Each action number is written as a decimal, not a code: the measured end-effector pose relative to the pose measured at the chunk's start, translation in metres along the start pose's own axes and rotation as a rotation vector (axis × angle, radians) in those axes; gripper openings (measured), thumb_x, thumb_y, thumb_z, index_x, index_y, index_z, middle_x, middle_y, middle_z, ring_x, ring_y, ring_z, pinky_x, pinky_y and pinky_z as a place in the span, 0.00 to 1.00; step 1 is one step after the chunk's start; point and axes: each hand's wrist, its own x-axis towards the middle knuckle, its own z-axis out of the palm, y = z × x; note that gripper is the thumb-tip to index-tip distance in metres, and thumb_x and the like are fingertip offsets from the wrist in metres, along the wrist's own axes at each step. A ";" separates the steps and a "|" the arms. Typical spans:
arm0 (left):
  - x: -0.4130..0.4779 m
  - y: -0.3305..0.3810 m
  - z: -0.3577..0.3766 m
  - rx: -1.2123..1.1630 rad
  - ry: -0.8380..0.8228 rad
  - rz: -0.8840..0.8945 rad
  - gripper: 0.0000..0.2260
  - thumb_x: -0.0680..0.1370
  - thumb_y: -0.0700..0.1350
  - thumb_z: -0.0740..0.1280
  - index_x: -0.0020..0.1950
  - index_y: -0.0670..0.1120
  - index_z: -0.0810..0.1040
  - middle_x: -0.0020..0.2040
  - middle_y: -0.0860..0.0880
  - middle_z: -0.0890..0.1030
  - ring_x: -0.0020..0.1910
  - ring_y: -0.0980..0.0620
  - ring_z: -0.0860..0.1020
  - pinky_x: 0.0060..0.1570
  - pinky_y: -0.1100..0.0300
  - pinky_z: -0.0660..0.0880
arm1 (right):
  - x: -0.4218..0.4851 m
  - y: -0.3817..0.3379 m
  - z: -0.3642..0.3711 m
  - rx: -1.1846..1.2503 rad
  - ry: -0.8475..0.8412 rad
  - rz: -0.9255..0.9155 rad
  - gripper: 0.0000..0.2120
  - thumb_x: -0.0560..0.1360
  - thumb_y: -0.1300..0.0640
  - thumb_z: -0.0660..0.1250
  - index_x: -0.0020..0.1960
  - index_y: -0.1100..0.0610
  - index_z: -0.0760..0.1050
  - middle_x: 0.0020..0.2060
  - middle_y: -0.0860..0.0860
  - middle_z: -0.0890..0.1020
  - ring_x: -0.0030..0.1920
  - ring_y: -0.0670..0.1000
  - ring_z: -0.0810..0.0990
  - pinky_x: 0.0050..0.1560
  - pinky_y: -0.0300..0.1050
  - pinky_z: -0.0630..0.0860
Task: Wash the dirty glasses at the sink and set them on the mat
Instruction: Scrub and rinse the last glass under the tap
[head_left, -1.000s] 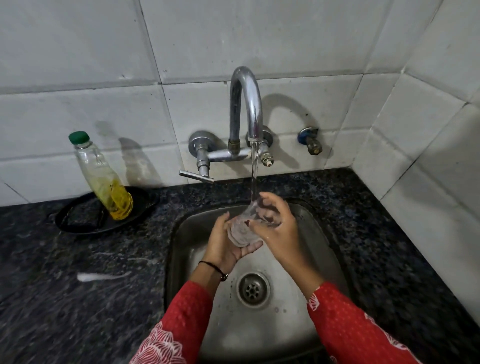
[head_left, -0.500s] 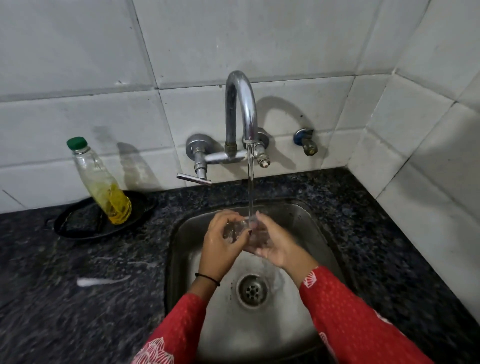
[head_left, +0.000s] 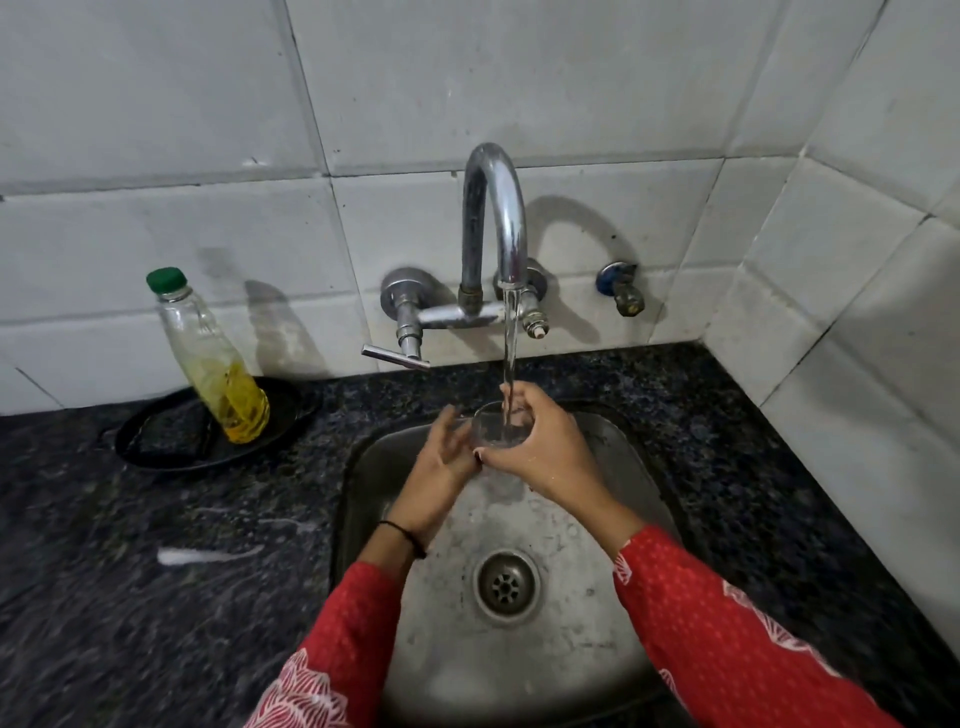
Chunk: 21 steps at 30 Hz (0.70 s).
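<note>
A small clear glass (head_left: 492, 427) is held upright over the steel sink (head_left: 613, 452), mouth up, under the running stream from the chrome tap (head_left: 496, 218). My right hand (head_left: 545, 449) is wrapped around the glass from the right and front. My left hand (head_left: 441, 460) lies against the glass's left side with its fingers spread, touching rather than gripping. Water falls straight into the glass. No mat and no other glasses are in view.
A black tray (head_left: 280, 415) on the dark granite counter (head_left: 156, 597) at left holds a green-capped bottle of yellow liquid (head_left: 218, 364) and a dark scrub pad (head_left: 169, 434). A tap lever (head_left: 395, 356) juts out left. Tiled walls stand behind and at right. The drain (head_left: 505, 584) sits mid-sink.
The glass has turned from tilted on its side to upright under the stream. My right hand now holds it, and my left hand has loosened to rest against its side.
</note>
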 end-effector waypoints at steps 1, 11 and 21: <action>0.005 0.009 0.000 -0.111 0.146 0.003 0.31 0.78 0.36 0.63 0.77 0.50 0.54 0.73 0.42 0.67 0.70 0.46 0.69 0.66 0.49 0.70 | -0.001 0.000 -0.001 -0.016 0.023 -0.018 0.33 0.62 0.54 0.80 0.64 0.51 0.72 0.53 0.46 0.79 0.51 0.42 0.77 0.44 0.22 0.69; 0.030 0.065 0.027 0.536 0.583 0.477 0.31 0.78 0.29 0.53 0.78 0.45 0.47 0.77 0.42 0.58 0.75 0.46 0.61 0.71 0.59 0.60 | -0.004 -0.008 0.009 0.063 0.081 -0.087 0.32 0.62 0.55 0.80 0.64 0.53 0.75 0.54 0.49 0.80 0.52 0.45 0.80 0.53 0.37 0.77; -0.049 0.007 -0.013 0.767 0.171 0.078 0.16 0.81 0.46 0.61 0.67 0.42 0.73 0.65 0.42 0.76 0.65 0.47 0.74 0.61 0.63 0.68 | -0.052 0.025 0.033 0.363 0.127 0.296 0.09 0.67 0.54 0.76 0.46 0.55 0.83 0.44 0.52 0.85 0.47 0.52 0.83 0.51 0.49 0.80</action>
